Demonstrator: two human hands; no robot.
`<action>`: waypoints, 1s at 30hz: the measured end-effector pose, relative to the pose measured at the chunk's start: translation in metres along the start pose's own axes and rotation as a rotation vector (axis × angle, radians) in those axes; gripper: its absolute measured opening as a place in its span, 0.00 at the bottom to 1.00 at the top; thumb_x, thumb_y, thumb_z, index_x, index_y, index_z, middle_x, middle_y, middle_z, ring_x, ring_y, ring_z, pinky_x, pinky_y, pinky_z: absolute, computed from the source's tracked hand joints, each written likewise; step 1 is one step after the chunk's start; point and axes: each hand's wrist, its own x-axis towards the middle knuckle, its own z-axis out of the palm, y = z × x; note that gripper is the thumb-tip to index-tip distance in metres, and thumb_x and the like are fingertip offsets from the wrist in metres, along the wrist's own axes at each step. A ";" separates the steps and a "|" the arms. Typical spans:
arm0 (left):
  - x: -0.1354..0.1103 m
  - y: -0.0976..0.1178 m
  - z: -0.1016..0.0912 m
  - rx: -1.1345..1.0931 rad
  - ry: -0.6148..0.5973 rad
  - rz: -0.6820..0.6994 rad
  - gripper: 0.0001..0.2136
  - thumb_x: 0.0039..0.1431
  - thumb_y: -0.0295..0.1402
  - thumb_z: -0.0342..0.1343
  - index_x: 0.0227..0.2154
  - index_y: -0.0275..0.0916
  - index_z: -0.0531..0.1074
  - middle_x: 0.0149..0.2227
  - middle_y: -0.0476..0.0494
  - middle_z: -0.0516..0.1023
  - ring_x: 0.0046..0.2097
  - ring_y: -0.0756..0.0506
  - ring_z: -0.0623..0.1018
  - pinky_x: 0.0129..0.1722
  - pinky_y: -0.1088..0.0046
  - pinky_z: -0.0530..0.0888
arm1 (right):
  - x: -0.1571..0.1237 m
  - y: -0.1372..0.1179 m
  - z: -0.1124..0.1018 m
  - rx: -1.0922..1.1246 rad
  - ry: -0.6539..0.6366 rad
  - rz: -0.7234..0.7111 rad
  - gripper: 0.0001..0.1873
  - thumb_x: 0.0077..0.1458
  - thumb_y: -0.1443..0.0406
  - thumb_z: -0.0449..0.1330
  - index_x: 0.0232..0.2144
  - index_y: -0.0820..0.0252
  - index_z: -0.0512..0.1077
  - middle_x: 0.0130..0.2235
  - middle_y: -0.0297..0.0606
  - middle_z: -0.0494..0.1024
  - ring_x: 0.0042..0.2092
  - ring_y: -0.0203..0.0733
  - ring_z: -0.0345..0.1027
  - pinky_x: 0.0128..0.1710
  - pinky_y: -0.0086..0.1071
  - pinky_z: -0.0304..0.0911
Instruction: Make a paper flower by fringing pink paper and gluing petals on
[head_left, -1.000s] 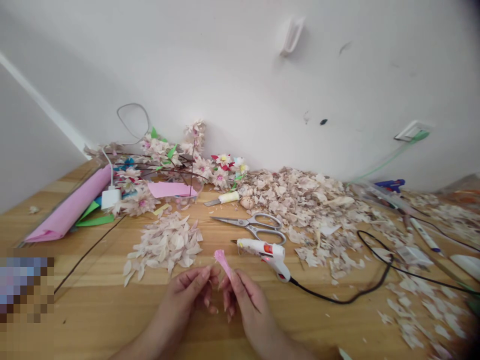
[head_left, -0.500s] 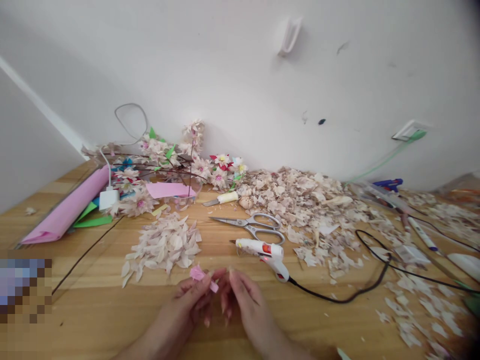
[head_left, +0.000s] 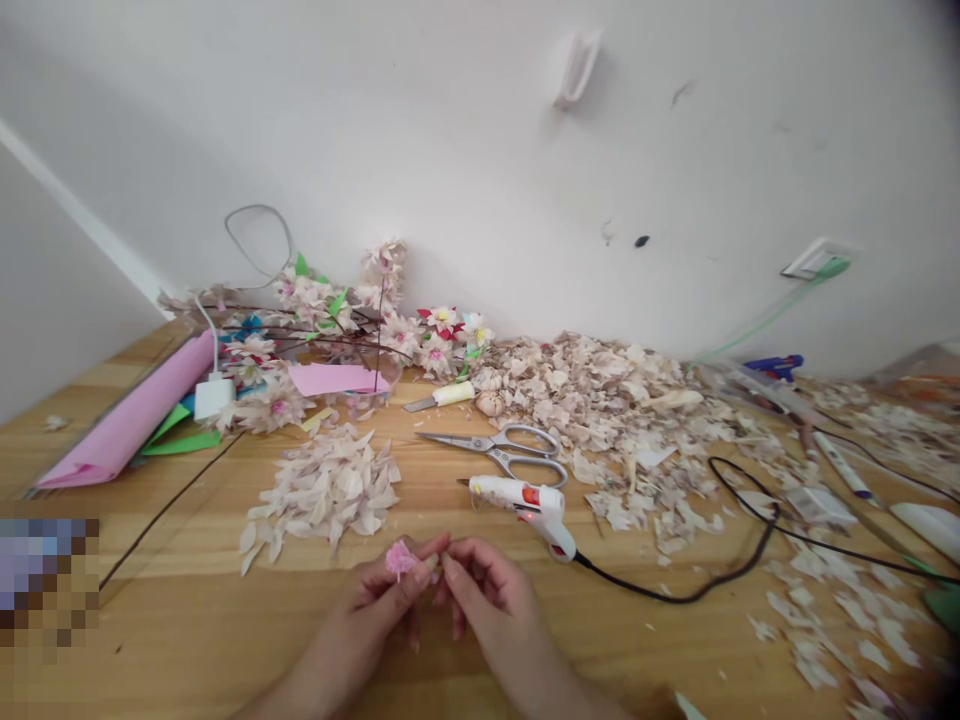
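A ruffled piece of pink paper (head_left: 402, 560) is pinched between the thumb and fingers of my left hand (head_left: 386, 600), its crinkled top sticking up. My right hand (head_left: 484, 590) is closed in a pinch, thumb tip against the left thumb at the paper's lower end. What lies between the right fingertips is hidden. Just beyond my hands is a small heap of pale dried petals (head_left: 330, 485). A white glue gun (head_left: 517, 500) with a glowing red light lies to their right, below silver scissors (head_left: 502, 448).
Finished petal flowers (head_left: 330, 310) on dark stems lean against the wall. A large pile of papery skins (head_left: 600, 400) spreads along the back right, beside a craft knife (head_left: 446, 396). A black cord (head_left: 675, 598) trails right. Rolled pink paper (head_left: 135, 420) lies left.
The pink paper has turned upright in my left hand, and its lower end is now mostly covered. My right hand has shifted slightly left, bringing its fingertips against the left thumb.
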 end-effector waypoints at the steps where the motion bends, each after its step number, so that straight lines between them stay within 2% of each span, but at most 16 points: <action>1: 0.000 0.001 0.001 0.014 0.000 0.003 0.17 0.42 0.48 0.60 0.27 0.38 0.79 0.26 0.47 0.72 0.24 0.52 0.64 0.20 0.80 0.63 | 0.000 0.000 0.000 -0.012 0.001 -0.002 0.18 0.51 0.51 0.56 0.29 0.61 0.69 0.23 0.30 0.67 0.21 0.29 0.58 0.19 0.22 0.56; 4: -0.001 0.004 0.003 0.022 0.011 0.001 0.17 0.41 0.48 0.61 0.22 0.37 0.78 0.26 0.46 0.73 0.25 0.52 0.64 0.20 0.80 0.63 | -0.001 0.001 0.000 -0.059 0.004 -0.031 0.15 0.53 0.53 0.55 0.27 0.60 0.68 0.23 0.30 0.67 0.22 0.30 0.58 0.19 0.22 0.57; 9: -0.003 0.002 0.002 -0.022 -0.004 -0.040 0.16 0.42 0.47 0.61 0.24 0.38 0.78 0.28 0.44 0.76 0.22 0.52 0.64 0.20 0.78 0.62 | -0.002 -0.001 -0.004 -0.182 0.057 -0.106 0.13 0.54 0.57 0.54 0.26 0.60 0.69 0.23 0.31 0.67 0.24 0.33 0.59 0.22 0.24 0.57; 12: -0.004 0.001 0.000 -0.056 0.022 -0.037 0.15 0.43 0.45 0.61 0.19 0.36 0.77 0.27 0.41 0.77 0.25 0.48 0.69 0.23 0.77 0.64 | -0.001 -0.005 -0.008 -0.239 0.138 -0.117 0.13 0.53 0.56 0.54 0.27 0.60 0.69 0.22 0.32 0.68 0.23 0.33 0.59 0.21 0.25 0.57; 15: -0.004 0.000 -0.001 -0.060 0.029 -0.022 0.15 0.45 0.44 0.60 0.16 0.36 0.76 0.27 0.40 0.77 0.26 0.48 0.70 0.26 0.76 0.66 | -0.001 -0.008 -0.010 -0.268 0.122 -0.110 0.12 0.54 0.57 0.53 0.29 0.60 0.69 0.25 0.33 0.70 0.24 0.34 0.62 0.23 0.26 0.59; 17: -0.003 0.000 -0.002 -0.028 0.009 -0.017 0.15 0.46 0.44 0.59 0.18 0.37 0.77 0.27 0.42 0.77 0.23 0.50 0.66 0.25 0.76 0.66 | -0.001 -0.007 -0.010 -0.285 0.080 -0.101 0.11 0.55 0.58 0.53 0.31 0.59 0.69 0.27 0.34 0.72 0.26 0.35 0.63 0.24 0.26 0.60; 20: -0.002 0.002 -0.002 0.071 0.005 0.004 0.15 0.45 0.47 0.59 0.26 0.39 0.79 0.25 0.46 0.73 0.21 0.52 0.62 0.23 0.76 0.64 | -0.002 -0.005 -0.011 -0.300 0.053 -0.107 0.10 0.56 0.59 0.53 0.33 0.59 0.69 0.29 0.35 0.73 0.28 0.35 0.65 0.26 0.27 0.61; 24: -0.003 0.004 -0.002 0.238 0.010 0.154 0.13 0.49 0.44 0.57 0.33 0.44 0.79 0.24 0.50 0.66 0.28 0.49 0.65 0.30 0.76 0.65 | -0.002 -0.005 -0.012 -0.340 0.048 -0.126 0.09 0.56 0.60 0.53 0.31 0.59 0.69 0.28 0.34 0.72 0.28 0.35 0.64 0.27 0.27 0.61; 27: -0.005 0.006 -0.001 0.325 -0.011 0.217 0.12 0.51 0.43 0.55 0.34 0.45 0.78 0.24 0.51 0.62 0.30 0.48 0.65 0.33 0.75 0.64 | -0.001 -0.006 -0.014 -0.393 0.055 -0.131 0.09 0.55 0.61 0.53 0.28 0.59 0.68 0.26 0.33 0.71 0.27 0.35 0.63 0.27 0.27 0.60; 30: -0.005 0.005 -0.002 0.305 -0.013 0.198 0.12 0.51 0.43 0.55 0.30 0.44 0.79 0.24 0.51 0.63 0.30 0.48 0.64 0.33 0.76 0.64 | -0.001 -0.007 -0.014 -0.359 0.053 -0.126 0.09 0.54 0.61 0.53 0.27 0.59 0.68 0.25 0.33 0.69 0.25 0.34 0.61 0.25 0.27 0.59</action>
